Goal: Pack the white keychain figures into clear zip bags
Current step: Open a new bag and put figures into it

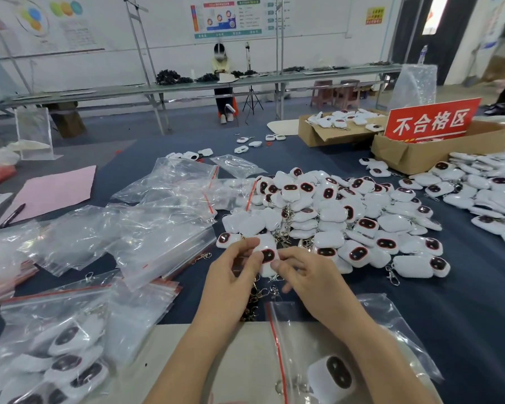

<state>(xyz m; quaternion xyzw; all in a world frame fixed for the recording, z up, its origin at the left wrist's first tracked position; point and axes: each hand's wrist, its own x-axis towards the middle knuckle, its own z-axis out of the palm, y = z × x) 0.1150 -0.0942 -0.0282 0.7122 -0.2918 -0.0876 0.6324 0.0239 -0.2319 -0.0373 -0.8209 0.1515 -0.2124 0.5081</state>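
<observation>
Head view. Both hands meet just below the middle of the frame and hold one figure [267, 255] between them, face up, over the dark table [464, 301]. The left hand [231, 277] pinches the figure's left edge with thumb and curled fingertips. The right hand [306, 277] pinches the right edge the same way, its spare fingers loosely curled below. The figure's lower end is hidden behind the fingers.

From the hands, the pile [341, 217] of loose figures lies at 1 o'clock, its near edge just beside the fingertips. Empty bags [164, 228] spread at 9 to 10 o'clock, and filled bags [67, 363] lie at 7 o'clock. A bag [303, 339] with one figure already in it lies at 5 o'clock under the right forearm. I cannot tell whether its mouth is open. A knot of clasps [255, 301] lies at 6 o'clock, right under the hands.

Likely trouble:
- **Snagged clasps:** the held figure's clasp may be hooked into that knot, so lifting it away could drag neighbours along.
- **A slip:** opening a bag needs one hand free, which leaves a smooth shell in a single pinch.
- **A sliding bag:** the film looks slick, and the near bag could slide under the forearm.
- **A bad seal:** a ring or clasp caught in the zip strip would stop it closing.
</observation>
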